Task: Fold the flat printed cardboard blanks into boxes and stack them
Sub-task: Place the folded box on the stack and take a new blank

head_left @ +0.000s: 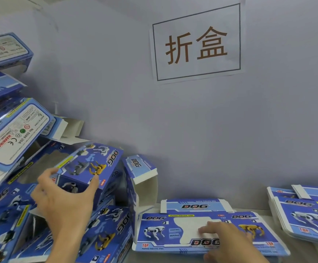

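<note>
On table, flat blank point(207, 231): light, bendy, likely best pinched at edges; right hand point(228, 242) flat on it, left hand point(63, 204) gripping folded box point(90, 166).

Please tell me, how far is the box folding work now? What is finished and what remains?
Done: many folded boxes are piled at the left. In hand: the left hand grips one folded box at that pile, while the right hand rests on a flat blank on the table. Left: that blank and a stack of flat blanks at the right.

Single head view, wide-angle, looks forward and down, close over table point(296, 249), facing wall point(173, 120).
</note>
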A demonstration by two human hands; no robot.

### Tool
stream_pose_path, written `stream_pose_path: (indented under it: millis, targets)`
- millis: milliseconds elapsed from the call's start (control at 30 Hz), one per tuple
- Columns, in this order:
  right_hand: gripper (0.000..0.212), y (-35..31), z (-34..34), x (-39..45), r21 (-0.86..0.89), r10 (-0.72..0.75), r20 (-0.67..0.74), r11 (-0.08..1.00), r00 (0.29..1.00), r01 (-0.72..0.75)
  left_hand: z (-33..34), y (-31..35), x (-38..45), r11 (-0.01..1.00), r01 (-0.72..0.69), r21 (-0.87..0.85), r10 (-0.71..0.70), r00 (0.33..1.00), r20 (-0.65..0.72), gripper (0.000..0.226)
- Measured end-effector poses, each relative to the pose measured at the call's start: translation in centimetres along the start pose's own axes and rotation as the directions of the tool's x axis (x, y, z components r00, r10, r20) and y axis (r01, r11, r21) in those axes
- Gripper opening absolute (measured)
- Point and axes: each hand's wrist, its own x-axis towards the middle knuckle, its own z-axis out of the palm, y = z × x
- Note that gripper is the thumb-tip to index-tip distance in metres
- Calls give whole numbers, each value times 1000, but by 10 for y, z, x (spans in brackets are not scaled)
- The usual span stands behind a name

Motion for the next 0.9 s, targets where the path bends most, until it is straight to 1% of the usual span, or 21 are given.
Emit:
stream_pose_path:
  millis: [67, 100, 133, 233, 267, 400, 467, 533, 633, 800, 867, 900]
  targets:
    - [65, -1, 0, -2, -10, -8, -3, 1000, 1000, 8, 2, 2, 4, 995, -95, -32, 92, 993, -72, 82]
    - [64, -1, 0, -2, -11, -12, -8, 1000, 1000, 12, 4, 3, 5, 992, -123, -33, 120, 989, -87, 82]
    - [63, -1, 0, -3, -9, -14, -12, 1000, 1000, 14, 8, 1, 6, 991, -127, -27, 125, 990, -72, 84]
    - [63, -1, 1, -4, 9, -16, -20, 1000, 1000, 17, 16, -8, 7, 997, -72, 10, 71, 996, 62, 89]
    - [63, 0, 2, -5, 13, -19, -24, 1000, 1000, 20, 17, -11, 7, 997, -76, 28, 74, 994, 76, 88]
    - [61, 0, 2, -6, 16, -36, -33, 999, 999, 36, 13, -13, -2, 983, -164, 78, 162, 986, 26, 76]
    - [60, -1, 0, -8, 21, -38, -38, 999, 999, 39, 13, -14, -8, 971, -179, 161, 174, 984, 41, 69]
    - [60, -2, -2, -11, 21, -36, -35, 999, 999, 37, 13, -15, -11, 952, -198, 234, 188, 980, 68, 68]
    - [60, -4, -3, -13, 16, -54, -39, 998, 998, 54, 10, -11, -13, 925, -268, 271, 236, 961, 144, 70]
    - [60, -3, -2, -14, -1, -53, -43, 999, 998, 53, 4, 0, -5, 798, -443, 408, 364, 895, 259, 75]
    - [59, -1, 1, -12, 9, -47, -55, 999, 997, 47, 1, 4, 3, 766, -468, 440, 382, 882, 275, 74]
    - [59, -1, 3, -11, 11, -44, -64, 999, 997, 45, 0, 6, 7, 766, -466, 442, 378, 883, 278, 75]
